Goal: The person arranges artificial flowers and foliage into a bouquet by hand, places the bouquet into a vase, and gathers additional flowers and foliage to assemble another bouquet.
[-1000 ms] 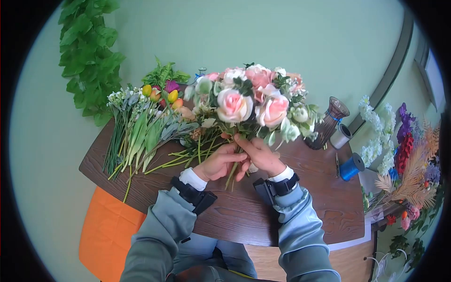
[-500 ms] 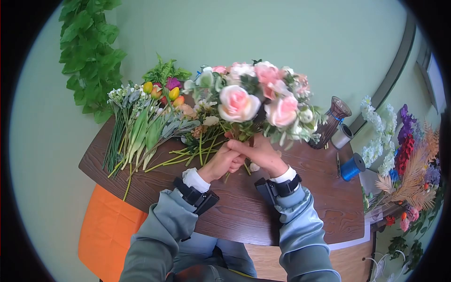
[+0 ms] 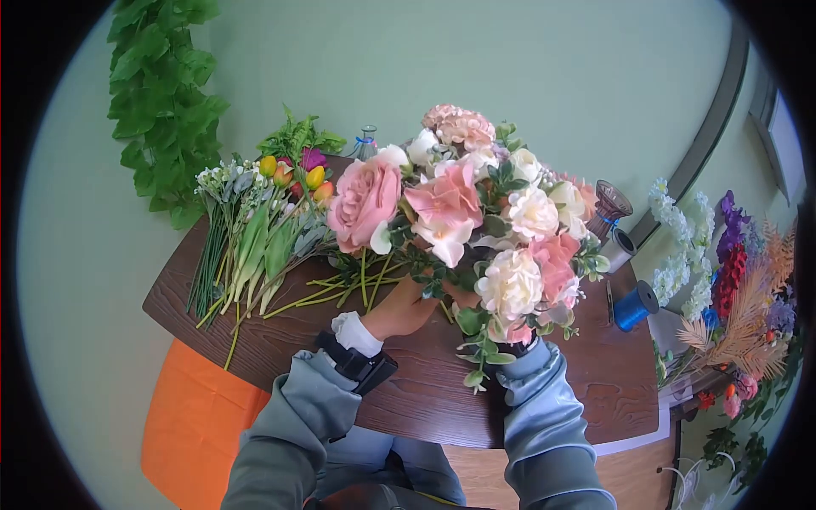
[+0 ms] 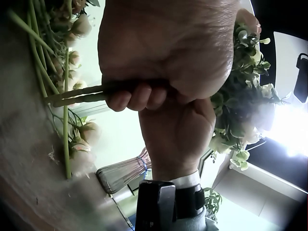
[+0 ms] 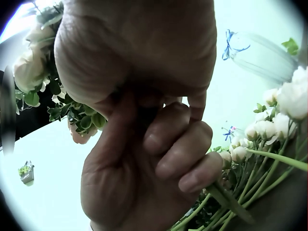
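Note:
A bouquet of pink and white flowers (image 3: pixel 446 204) is held above the table, tilted to the right. My left hand (image 3: pixel 401 308) has its fingers curled round the green stems (image 4: pixel 82 96) below the blooms; their cut ends stick out past the little finger. Flowers cover most of my right hand (image 3: pixel 461 296) in the head view. In the right wrist view my right hand (image 5: pixel 137 53) lies against my left hand (image 5: pixel 144 159), bent round the upper stems, its fingertips partly hidden.
Loose stems, tulips (image 3: pixel 280 174) and white sprigs lie at the table's left. A glass vase (image 3: pixel 610 204), a white spool (image 3: pixel 618 249) and a blue spool (image 3: pixel 636 306) stand at the right. An orange cover (image 3: pixel 200 416) hangs at lower left, and more flowers (image 3: pixel 731 314) stand far right.
The bouquet has turned and tipped to the right and toward me, so other blooms face the head camera. They now cover most of my right hand. My left hand stays round the stems.

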Demonstrator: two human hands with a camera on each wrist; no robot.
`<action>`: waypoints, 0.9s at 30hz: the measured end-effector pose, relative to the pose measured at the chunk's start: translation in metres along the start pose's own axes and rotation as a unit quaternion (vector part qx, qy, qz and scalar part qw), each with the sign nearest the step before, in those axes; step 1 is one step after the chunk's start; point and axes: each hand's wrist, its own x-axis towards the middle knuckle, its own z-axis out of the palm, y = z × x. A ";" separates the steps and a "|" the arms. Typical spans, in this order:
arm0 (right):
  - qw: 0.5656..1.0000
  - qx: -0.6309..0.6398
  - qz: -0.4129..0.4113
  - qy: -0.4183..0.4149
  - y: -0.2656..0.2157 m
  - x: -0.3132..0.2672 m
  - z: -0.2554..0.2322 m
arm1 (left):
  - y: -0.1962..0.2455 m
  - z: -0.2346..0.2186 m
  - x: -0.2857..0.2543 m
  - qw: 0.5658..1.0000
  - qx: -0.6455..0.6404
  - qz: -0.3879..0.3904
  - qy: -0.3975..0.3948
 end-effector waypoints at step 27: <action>0.914 0.337 0.097 -0.204 -0.056 0.033 -0.020 | 0.009 -0.005 0.012 0.813 -0.519 -0.209 -0.164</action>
